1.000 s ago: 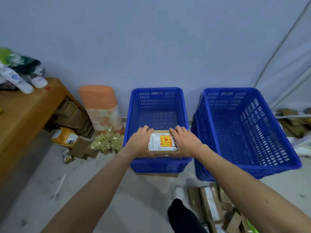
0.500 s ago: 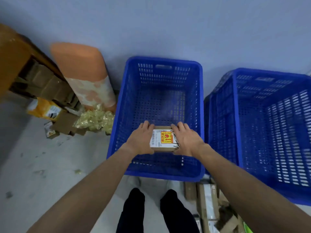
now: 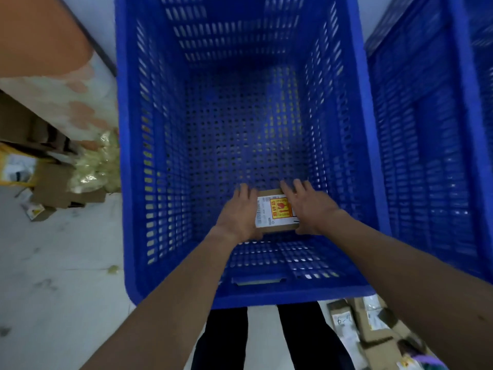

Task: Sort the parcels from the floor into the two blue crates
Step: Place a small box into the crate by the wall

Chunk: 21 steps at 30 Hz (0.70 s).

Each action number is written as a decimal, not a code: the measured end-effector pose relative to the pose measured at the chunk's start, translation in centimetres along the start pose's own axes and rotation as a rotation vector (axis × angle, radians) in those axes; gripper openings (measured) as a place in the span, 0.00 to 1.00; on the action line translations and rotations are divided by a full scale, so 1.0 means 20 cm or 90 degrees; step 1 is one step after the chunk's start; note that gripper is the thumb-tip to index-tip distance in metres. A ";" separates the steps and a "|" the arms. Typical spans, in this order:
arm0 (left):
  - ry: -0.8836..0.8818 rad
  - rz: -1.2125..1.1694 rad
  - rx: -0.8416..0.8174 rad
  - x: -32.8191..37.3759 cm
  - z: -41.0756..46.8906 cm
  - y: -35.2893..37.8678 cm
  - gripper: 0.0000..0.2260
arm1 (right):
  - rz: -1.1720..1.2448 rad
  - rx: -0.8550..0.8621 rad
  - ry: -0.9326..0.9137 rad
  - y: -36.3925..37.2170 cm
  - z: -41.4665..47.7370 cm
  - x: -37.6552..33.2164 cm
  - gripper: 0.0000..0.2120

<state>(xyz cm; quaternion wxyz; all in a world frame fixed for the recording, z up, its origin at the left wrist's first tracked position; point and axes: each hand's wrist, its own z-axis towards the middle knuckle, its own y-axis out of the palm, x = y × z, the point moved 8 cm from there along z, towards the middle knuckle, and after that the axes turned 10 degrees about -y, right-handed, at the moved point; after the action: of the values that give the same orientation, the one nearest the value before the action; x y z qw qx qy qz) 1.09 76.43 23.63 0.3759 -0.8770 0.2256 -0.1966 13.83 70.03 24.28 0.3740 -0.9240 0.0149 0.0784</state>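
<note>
There are two crates: middle crate (image 3: 160,169), right crate (image 3: 458,129). Two hands: left hand (image 3: 237,217), right hand (image 3: 310,209). One parcel (image 3: 274,213) between them, one orange roll (image 3: 40,49). Floor parcels (image 3: 373,321) are several, not countable exactly.

light: dim, bluish | motion blur throughout | wide-angle bending at edges
</note>
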 end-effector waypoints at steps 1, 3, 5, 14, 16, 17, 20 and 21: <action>-0.007 0.013 -0.007 0.01 0.02 0.05 0.50 | -0.005 -0.012 0.006 0.05 0.03 0.00 0.61; -0.024 0.029 -0.016 0.03 0.06 0.12 0.51 | -0.013 -0.026 0.014 0.13 0.07 0.01 0.59; -0.033 0.026 -0.031 0.06 0.09 0.19 0.49 | -0.010 -0.035 0.023 0.20 0.09 0.02 0.59; 0.012 0.038 -0.071 0.08 0.14 0.34 0.42 | -0.024 -0.047 0.027 0.35 0.10 0.00 0.53; 0.010 0.053 -0.083 0.08 0.13 0.36 0.42 | -0.015 -0.052 0.023 0.36 0.10 -0.01 0.50; 0.011 0.059 -0.088 0.08 0.13 0.37 0.43 | -0.007 -0.055 0.024 0.37 0.10 -0.01 0.48; 0.010 0.066 -0.110 0.09 0.13 0.39 0.43 | 0.028 -0.069 0.025 0.39 0.09 0.00 0.45; 0.005 0.073 -0.114 0.08 0.13 0.38 0.42 | 0.043 -0.074 0.025 0.39 0.08 0.00 0.45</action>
<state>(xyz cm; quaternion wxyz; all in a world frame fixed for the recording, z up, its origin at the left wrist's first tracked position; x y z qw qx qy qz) 1.90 72.29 16.62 0.3057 -0.8919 0.2937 -0.1572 12.95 65.47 17.73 0.3162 -0.9446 0.0489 0.0736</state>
